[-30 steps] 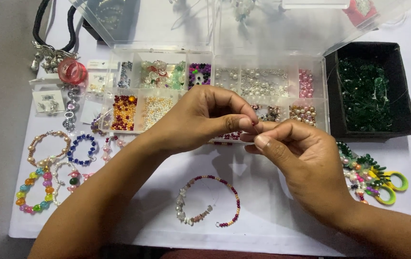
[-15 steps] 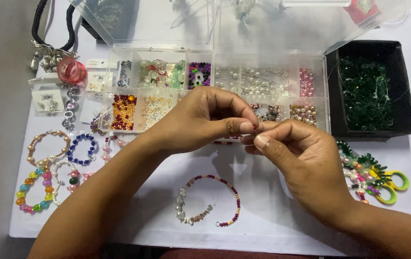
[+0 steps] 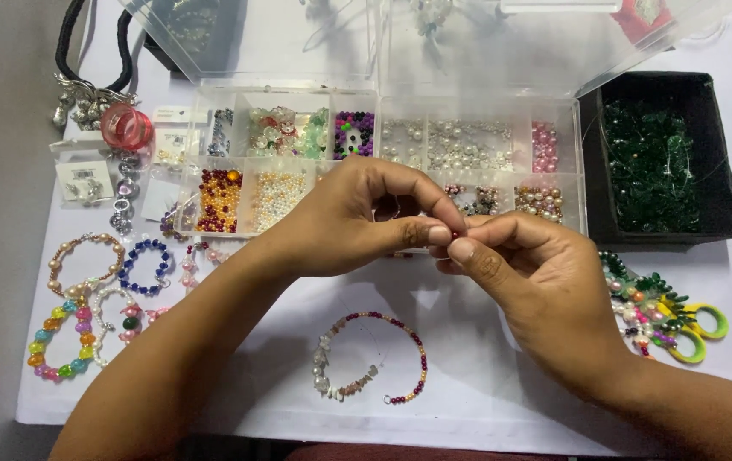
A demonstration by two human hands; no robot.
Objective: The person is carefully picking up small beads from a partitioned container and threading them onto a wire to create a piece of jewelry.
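Bead (image 3: 455, 232): small, dark red, round, mostly hidden by fingertips | Location: held just in front of the clear bead box (image 3: 383, 162), above the unfinished bracelet (image 3: 370, 358) | Left hand (image 3: 357, 218): thumb and forefinger pressed together, bead pinched | Right hand (image 3: 545, 294): thumb and forefinger closed at the same bead, left fingertips touched.
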